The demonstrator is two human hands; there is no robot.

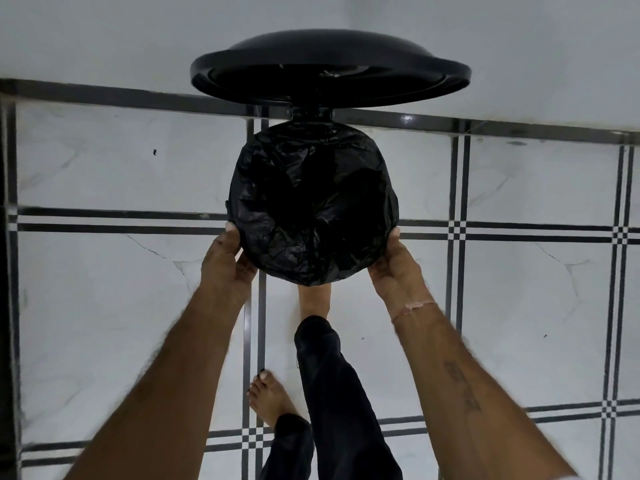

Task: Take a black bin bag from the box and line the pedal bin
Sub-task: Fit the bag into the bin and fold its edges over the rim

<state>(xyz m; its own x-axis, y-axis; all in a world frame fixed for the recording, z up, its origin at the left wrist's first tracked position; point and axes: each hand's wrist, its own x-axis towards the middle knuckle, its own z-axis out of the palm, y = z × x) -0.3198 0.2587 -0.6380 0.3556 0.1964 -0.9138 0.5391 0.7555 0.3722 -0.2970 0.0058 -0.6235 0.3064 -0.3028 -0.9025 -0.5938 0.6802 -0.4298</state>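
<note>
Bin bag [313, 202] already stretched over bin rim, lid [330, 69] up, foot [313, 299] apparently on pedal. Left hand [227, 263] and right hand [394, 266] pinch bag edge at near sides, likely tucking it snug.

One pedal bin [393, 202], one raised lid [329, 69], one black bin bag [311, 202]. Two hands: left hand [227, 261], right hand [396, 268]. Two bare feet, one thread bracelet [412, 309].
</note>
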